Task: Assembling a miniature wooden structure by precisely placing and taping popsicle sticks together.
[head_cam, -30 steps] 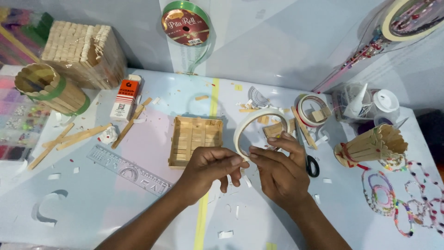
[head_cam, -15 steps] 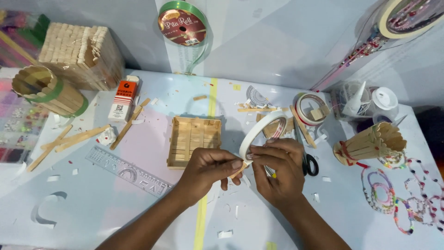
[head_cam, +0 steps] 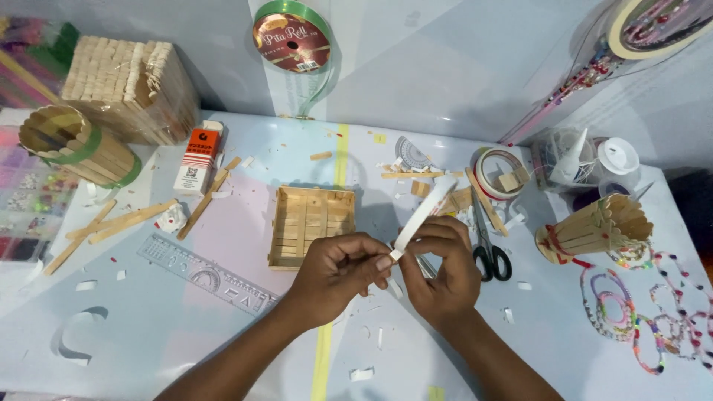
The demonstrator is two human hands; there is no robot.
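Both hands meet over the middle of the craft table. My left hand [head_cam: 336, 273] pinches the lower end of a white tape roll [head_cam: 425, 212], seen edge-on and tilted up to the right. My right hand [head_cam: 440, 266] grips the same roll from the right side. Just behind my left hand lies a flat square tray of wooden sticks [head_cam: 310, 224]. Black-handled scissors [head_cam: 489, 245] rest on the table right of my right hand.
A clear ruler [head_cam: 204, 273] lies left of my arms, with loose wooden sticks [head_cam: 126, 221] and an orange-white glue box [head_cam: 197, 157] behind it. A stick cone holder [head_cam: 594, 229], bead strings [head_cam: 642, 312] and another tape roll [head_cam: 499, 172] sit right. A stick box [head_cam: 126, 89] stands far left.
The tape roll has turned from facing me as a ring to edge-on and tilted. Both hands have closed in together on its lower end.
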